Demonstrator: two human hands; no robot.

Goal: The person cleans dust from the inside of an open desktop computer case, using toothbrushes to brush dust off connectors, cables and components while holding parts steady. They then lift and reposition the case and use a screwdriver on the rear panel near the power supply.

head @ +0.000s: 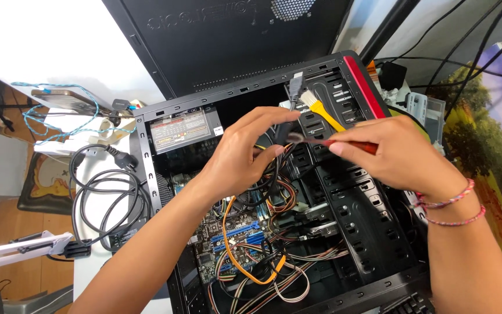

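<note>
A bundle of black cables is pinched in the left hand above the open computer case, while a red-handled tool is gripped in the right hand's closed fingers. The cables are judged light and limp, best held near the connector, not by the thin wires.

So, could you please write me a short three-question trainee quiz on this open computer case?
1. True or false: the left hand pinches a black cable above the open computer case.
2. What colour is the handle of the tool in the right hand?
3. Where does the coiled black power cord lie: A inside the case, B left of it, C right of it?
Key: 1 true; 2 red; 3 B.
</note>
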